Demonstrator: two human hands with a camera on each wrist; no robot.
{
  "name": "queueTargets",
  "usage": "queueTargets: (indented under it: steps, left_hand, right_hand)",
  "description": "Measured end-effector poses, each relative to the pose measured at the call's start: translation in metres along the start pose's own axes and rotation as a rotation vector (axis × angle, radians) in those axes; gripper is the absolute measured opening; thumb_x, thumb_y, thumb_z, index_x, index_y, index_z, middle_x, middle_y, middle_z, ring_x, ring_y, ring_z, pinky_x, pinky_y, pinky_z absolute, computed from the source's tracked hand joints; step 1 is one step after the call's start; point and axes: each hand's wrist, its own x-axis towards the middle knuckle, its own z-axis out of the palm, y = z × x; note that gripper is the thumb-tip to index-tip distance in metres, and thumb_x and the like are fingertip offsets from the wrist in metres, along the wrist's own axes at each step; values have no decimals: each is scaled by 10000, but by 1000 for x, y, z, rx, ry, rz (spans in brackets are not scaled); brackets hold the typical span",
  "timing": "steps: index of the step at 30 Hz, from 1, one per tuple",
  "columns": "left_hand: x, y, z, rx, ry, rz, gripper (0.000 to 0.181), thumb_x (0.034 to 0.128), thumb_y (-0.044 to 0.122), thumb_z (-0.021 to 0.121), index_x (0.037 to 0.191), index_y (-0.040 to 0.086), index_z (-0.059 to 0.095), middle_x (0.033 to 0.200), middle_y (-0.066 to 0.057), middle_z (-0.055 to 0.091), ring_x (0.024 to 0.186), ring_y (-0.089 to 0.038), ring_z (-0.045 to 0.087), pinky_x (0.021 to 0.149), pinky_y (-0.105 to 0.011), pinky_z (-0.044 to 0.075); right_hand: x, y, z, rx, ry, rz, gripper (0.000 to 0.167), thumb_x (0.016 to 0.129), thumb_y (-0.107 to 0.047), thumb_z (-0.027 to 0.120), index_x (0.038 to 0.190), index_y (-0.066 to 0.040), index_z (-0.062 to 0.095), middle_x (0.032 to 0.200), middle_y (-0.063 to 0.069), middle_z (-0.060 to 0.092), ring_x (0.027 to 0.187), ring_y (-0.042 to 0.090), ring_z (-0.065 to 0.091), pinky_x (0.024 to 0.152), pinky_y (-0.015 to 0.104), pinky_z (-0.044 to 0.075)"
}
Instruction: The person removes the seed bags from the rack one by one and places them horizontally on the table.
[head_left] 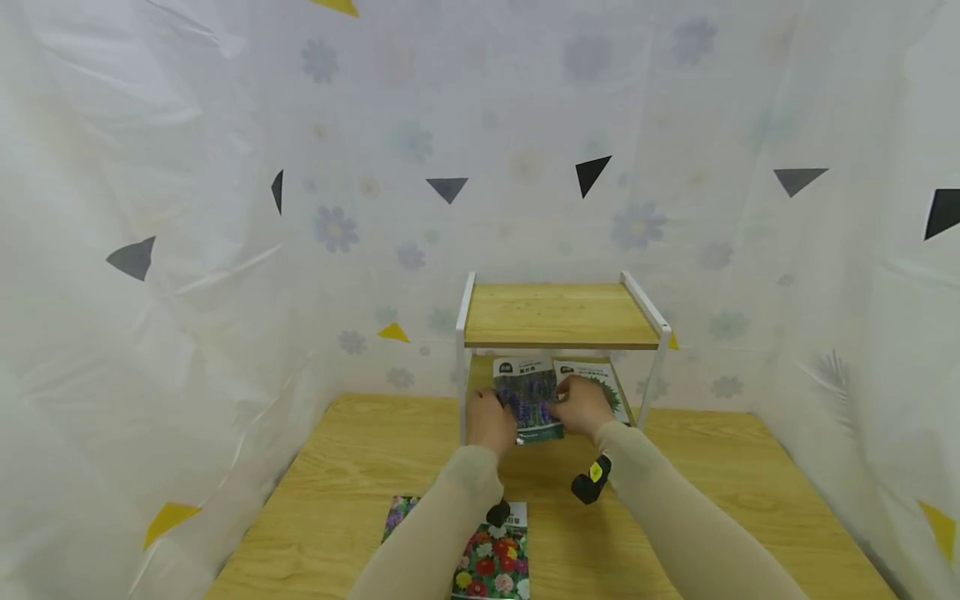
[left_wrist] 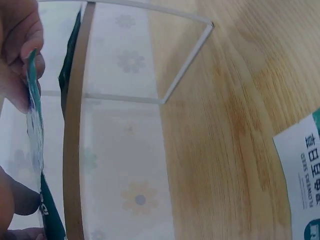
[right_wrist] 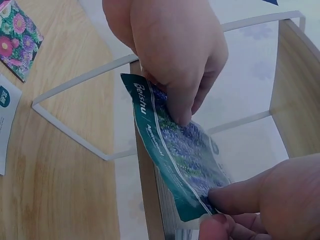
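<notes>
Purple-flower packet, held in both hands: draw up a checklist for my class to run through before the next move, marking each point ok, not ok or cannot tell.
1. Left hand grips the left side of the purple-flower packet: ok.
2. Right hand grips the packet's right side: ok.
3. Picture side faces up: ok, the purple flowers show in the head view.
4. Lower edge is flat: not ok, it looks wavy in the right wrist view.
5. Far end touches the lower shelf: cannot tell.
6. White packet with the green starburst is fully visible: not ok, the right hand covers part of it.
</notes>
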Motion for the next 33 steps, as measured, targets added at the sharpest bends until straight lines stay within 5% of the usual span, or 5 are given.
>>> queueTargets:
  steps: [9,15,24,33]
  left_hand:
    - [-13,2,-1,-158,87,37,312,974,136,547,1243,-20,562,1140,-193,535,1038,-319,540,836,-423,500]
    - [-19,4,4,-291,138,46,279,932,132,619,1180,6,604,999,-87,572,934,-247,547,776,-404,486]
    - [-33,3,1,-486,74,-18,372,880,133,700,1217,25,584,990,-62,580,841,-150,588,736,-328,517]
    - [-48,5,-10,-525,24,47,409,884,136,703,1251,12,571,914,-43,555,730,-105,547,630,-269,488]
  right_hand:
    - [-11,12,-8,109,7,-4,451,887,-188,684,1252,40,546,1123,202,633,896,267,650,685,360,553]
    - [-18,20,-17,145,15,-39,409,912,-189,653,1241,33,553,1031,146,658,683,182,643,641,337,535]
    - [-35,33,-20,236,10,-66,356,925,-189,651,1200,11,545,959,108,637,685,194,629,611,332,531]
    - [-51,43,-20,331,-5,-68,338,926,-197,659,1165,7,537,891,104,617,681,271,619,581,338,508]
